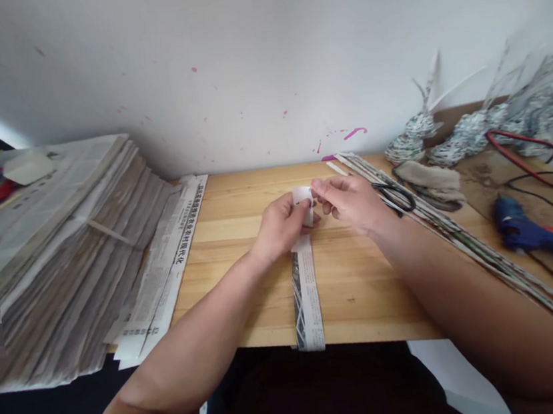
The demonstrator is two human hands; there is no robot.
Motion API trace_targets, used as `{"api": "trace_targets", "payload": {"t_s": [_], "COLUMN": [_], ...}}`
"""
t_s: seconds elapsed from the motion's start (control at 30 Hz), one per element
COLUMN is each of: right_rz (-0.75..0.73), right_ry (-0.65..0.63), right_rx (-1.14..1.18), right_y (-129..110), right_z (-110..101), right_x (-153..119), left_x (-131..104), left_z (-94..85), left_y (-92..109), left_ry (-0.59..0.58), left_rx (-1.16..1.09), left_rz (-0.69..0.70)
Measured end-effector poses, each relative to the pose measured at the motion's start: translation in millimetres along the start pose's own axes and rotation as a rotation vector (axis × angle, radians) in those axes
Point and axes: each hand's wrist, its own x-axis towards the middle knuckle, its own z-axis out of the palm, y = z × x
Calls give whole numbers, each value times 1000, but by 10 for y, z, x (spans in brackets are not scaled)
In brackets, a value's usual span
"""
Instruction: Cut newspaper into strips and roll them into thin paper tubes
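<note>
A long newspaper strip (309,290) runs across the wooden table toward me, its near end hanging over the front edge. My left hand (283,221) is closed on its far end, thumb on top of the pale paper. Just to the right, my right hand (349,199) has its thumb and index finger pinched together at the upper corner of that end. Whether a bit of paper lies between those fingertips is too small to tell. Right behind my right hand lie black-handled scissors (399,197), partly covered by the hand.
Stacked newspapers (86,257) fill the left side, with cut newspaper strips (172,260) beside them. Thin rolled paper sticks (462,238) lie diagonally at right. Beyond them are a grey cloth (429,183), a blue glue gun (536,232) with cords, and woven paper pieces (469,133) by the wall.
</note>
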Motion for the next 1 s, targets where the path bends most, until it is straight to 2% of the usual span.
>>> {"api": "trace_targets", "payload": {"t_s": [0.17,0.3,0.53,0.7,0.9,1.0], "right_rz": [-23,-23,6,-47,82,100], "right_ry": [-82,-175,-62,-45,-215,-274], "right_rx": [-96,-116,-73,-71,83,97], "right_y": [-11,14,10,31,7,16], "right_z": [-48,-18,56,25,-92,-96], "right_x": [-12,-30,-47,-32,16,21], "left_x": [7,-10,-32,-35,-5,-9], "left_z": [-5,-13,-28,-38,-71,-73], "left_y": [31,38,51,72,78,83], "left_ry": [65,10,-48,-49,-69,-88], "left_rx": [-91,-97,-96,-116,-210,-222], "left_rz": [7,25,31,19,-47,-68]}}
